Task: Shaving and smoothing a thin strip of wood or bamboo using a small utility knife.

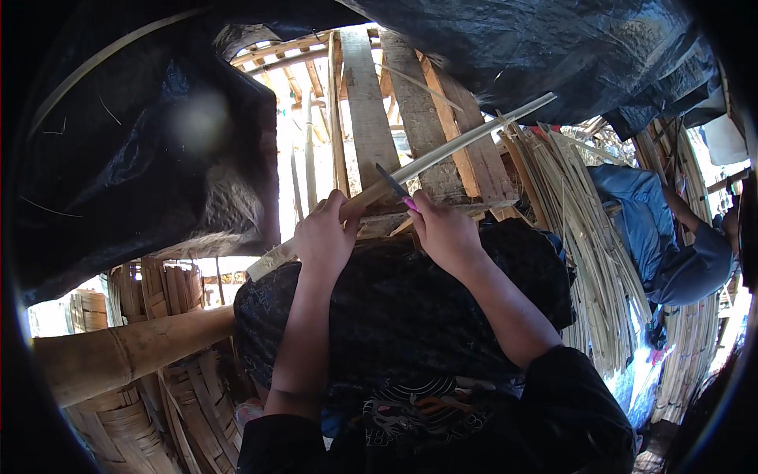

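A long pale bamboo strip (pixel 466 141) slants from the lower left up to the upper right in front of me. My left hand (pixel 324 237) is closed around its lower part, with the strip's near end (pixel 267 263) sticking out to the left. In my right hand (pixel 447 234) is a knife with a pink handle (pixel 410 204). Its narrow dark blade (pixel 390 180) points up and left and crosses the strip just beyond my left hand. Whether the edge bites into the bamboo, I cannot tell.
Upright wooden planks (pixel 417 118) stand ahead of me. Black plastic sheeting (pixel 158 150) hangs at left and overhead. A thick bamboo pole (pixel 134 347) lies at the left, near woven bamboo (pixel 126 419). Bundled bamboo strips (pixel 588 261) lean at right, beside another person in blue (pixel 687 265).
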`<state>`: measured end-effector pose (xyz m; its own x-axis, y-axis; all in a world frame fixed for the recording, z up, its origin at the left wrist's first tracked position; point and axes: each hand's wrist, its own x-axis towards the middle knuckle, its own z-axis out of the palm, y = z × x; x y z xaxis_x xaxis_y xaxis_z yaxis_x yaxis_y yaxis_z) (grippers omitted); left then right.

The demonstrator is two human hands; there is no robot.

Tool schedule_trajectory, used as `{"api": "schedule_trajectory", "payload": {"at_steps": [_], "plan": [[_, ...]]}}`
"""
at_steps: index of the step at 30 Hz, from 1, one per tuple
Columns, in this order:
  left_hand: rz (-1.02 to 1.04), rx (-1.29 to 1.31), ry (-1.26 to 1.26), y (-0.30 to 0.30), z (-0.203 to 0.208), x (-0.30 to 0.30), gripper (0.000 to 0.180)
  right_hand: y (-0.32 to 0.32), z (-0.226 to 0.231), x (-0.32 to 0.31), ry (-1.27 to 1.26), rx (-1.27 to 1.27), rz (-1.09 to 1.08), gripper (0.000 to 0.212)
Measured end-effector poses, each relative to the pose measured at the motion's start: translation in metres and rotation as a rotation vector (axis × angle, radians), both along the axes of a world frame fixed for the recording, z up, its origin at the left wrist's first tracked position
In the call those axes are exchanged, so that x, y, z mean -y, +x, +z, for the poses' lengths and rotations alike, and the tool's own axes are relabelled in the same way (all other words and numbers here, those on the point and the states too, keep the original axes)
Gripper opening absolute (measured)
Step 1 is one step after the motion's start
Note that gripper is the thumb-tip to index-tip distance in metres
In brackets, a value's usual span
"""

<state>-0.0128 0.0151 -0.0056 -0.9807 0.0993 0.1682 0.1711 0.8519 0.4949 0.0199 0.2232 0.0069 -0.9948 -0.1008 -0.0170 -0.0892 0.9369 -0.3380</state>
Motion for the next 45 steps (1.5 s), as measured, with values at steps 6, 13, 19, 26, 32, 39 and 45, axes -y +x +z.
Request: {"api": "schedule_trajectory", "payload": {"at_steps": [6,13,19,26,32,39,45], "plan": [[-0.029,-0.060,0.005,0.000,-0.006,-0.001,0.025,0.008,0.002,-0.003,0.027,-0.026,0.003,0.020],[-0.003,-0.019,0.000,0.000,-0.003,0.002,0.024,0.005,0.002,-0.002,-0.058,-0.032,-0.001,0.018],[-0.016,-0.023,-0.006,0.001,0.000,-0.002,0.024,-0.001,-0.007,-0.005,-0.035,-0.041,-0.003,0.019],[-0.016,-0.026,-0.002,-0.001,-0.007,0.001,0.025,0.008,-0.002,-0.006,-0.032,0.022,-0.015,0.020],[0.003,-0.019,-0.017,0.000,-0.002,0.000,0.024,-0.010,-0.016,-0.005,-0.054,-0.070,-0.008,0.020],[-0.018,-0.046,-0.013,0.000,-0.005,0.001,0.026,0.011,-0.002,-0.012,-0.131,-0.012,-0.043,0.022],[0.005,-0.014,-0.029,0.001,-0.003,0.000,0.025,-0.003,-0.016,-0.025,-0.099,-0.031,-0.101,0.023]]}}
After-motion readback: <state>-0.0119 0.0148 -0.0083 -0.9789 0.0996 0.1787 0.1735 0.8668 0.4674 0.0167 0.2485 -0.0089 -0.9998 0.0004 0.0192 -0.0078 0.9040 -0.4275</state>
